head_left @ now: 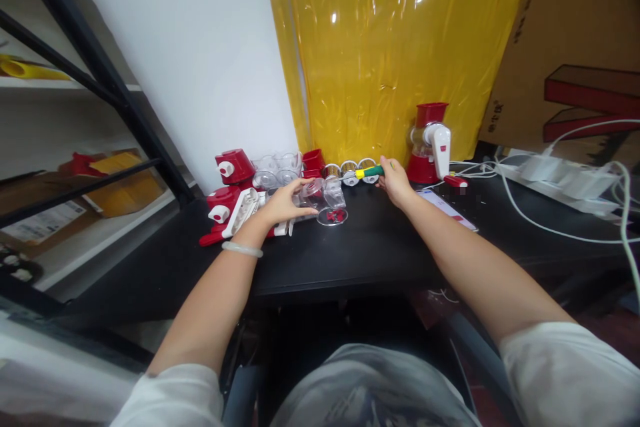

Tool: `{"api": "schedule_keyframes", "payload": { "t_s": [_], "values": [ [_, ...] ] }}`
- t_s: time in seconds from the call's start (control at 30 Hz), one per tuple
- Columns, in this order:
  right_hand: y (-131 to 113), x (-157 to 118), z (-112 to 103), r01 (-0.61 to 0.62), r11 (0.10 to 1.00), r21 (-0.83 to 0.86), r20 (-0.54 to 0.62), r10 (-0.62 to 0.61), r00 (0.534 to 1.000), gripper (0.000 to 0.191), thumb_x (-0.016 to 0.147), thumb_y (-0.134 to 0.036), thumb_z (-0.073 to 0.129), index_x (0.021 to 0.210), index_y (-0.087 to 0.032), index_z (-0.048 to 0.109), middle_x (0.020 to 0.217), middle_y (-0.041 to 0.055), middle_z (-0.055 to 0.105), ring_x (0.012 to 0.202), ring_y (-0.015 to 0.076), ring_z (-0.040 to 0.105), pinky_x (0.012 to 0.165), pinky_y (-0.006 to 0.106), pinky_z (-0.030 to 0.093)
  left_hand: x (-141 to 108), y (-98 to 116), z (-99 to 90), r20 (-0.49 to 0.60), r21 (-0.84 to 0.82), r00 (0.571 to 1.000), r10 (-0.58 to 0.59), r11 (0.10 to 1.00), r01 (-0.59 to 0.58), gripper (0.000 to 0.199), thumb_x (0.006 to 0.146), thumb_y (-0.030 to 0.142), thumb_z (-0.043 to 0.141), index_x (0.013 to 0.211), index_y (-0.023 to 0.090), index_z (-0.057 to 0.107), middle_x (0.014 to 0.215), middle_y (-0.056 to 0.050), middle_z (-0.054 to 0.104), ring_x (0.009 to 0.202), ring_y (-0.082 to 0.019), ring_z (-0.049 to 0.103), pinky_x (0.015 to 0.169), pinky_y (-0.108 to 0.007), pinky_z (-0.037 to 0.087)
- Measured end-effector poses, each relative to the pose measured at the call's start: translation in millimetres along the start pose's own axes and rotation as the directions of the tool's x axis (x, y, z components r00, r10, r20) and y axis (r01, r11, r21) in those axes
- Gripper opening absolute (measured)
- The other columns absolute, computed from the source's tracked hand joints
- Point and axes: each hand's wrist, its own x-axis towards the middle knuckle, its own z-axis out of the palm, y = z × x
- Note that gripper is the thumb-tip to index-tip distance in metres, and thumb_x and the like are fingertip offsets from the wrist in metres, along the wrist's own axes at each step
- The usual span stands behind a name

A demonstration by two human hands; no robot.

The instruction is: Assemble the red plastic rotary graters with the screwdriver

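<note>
My right hand (pixel 395 184) grips a screwdriver (pixel 370 172) by its green and yellow handle. The screwdriver's thin shaft points left, toward a clear plastic housing (pixel 334 193); I cannot tell whether its tip touches anything. With thumb and fingers, my left hand (pixel 287 204) holds the housing from its left side. At the housing's near end is a round clear rim (pixel 325 221), with small red parts (pixel 337 215) showing inside it. Several metal grater drums (pixel 350 172) with white rims stand in a row behind the housing.
Red grinder bases (pixel 235 167), clear housings (pixel 273 163) and white crank handles (pixel 247 207) crowd the black table's left side. An assembled red and white rotary grater (pixel 429 143) stands at right, near a phone (pixel 447 208), white cables and a power strip (pixel 560 180). Yellow plastic sheeting (pixel 400 47) hangs behind.
</note>
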Motion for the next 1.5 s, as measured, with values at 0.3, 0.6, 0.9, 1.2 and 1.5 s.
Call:
{"api": "schedule_keyframes", "payload": {
  "t_s": [0.3,0.6,0.9,1.2,1.5],
  "values": [
    [-8.4,-7.9,9.5,-0.109,0.988,0.111,-0.070,0.117,0.991,0.012,0.083,-0.026,0.057,0.083,-0.024,0.045,0.061,-0.0076,0.044,0.050,0.0084,0.043,0.048,0.019,0.043,1.2,-3.9,0.2,-0.002,0.033,1.000,0.031,0.999,-0.031,0.084,0.073,0.049,0.088,0.145,0.021,0.055,0.145,-0.016,0.062,0.132,-0.036,0.062,0.112,-0.054,0.048],
    [-9.3,-9.7,11.2,-0.109,0.985,0.134,-0.096,0.122,0.988,0.010,0.084,-0.022,0.054,0.081,-0.024,0.044,0.059,-0.0072,0.042,0.049,0.0087,0.042,0.047,0.018,0.043,1.4,-3.5,0.0,0.007,0.030,1.000,0.017,0.999,-0.018,0.086,0.072,0.052,0.087,0.145,0.021,0.054,0.147,-0.016,0.061,0.134,-0.036,0.060,0.114,-0.054,0.047],
    [-6.9,-5.8,9.0,-0.089,0.986,0.142,-0.082,0.101,0.991,0.015,0.084,-0.027,0.057,0.081,-0.025,0.042,0.059,-0.0079,0.041,0.048,0.0085,0.040,0.047,0.019,0.044,0.9,-0.4,-0.6,0.008,0.014,1.000,-0.008,1.000,0.008,0.090,0.071,0.052,0.088,0.147,0.021,0.052,0.149,-0.017,0.059,0.135,-0.037,0.059,0.114,-0.054,0.046],
    [-7.8,-0.7,2.2,-0.040,0.988,0.150,-0.049,0.048,0.998,0.017,0.082,-0.034,0.061,0.080,-0.024,0.048,0.065,-0.0069,0.050,0.049,0.0091,0.047,0.048,0.022,0.047,1.5,3.8,1.2,-0.068,0.027,0.997,0.041,0.999,-0.039,0.091,0.068,0.051,0.090,0.147,0.023,0.056,0.148,-0.016,0.061,0.135,-0.037,0.059,0.115,-0.056,0.045],
    [-10.3,-1.0,1.4,0.014,0.994,0.108,-0.027,-0.011,1.000,0.040,0.079,-0.053,0.074,0.077,-0.025,0.045,0.053,-0.0107,0.037,0.042,0.0077,0.036,0.047,0.022,0.043,1.4,12.6,-4.1,-0.194,0.276,0.947,0.256,0.941,-0.198,0.089,0.073,0.047,0.090,0.151,0.028,0.053,0.139,-0.014,0.066,0.126,-0.034,0.064,0.110,-0.055,0.049]
  ]
}}
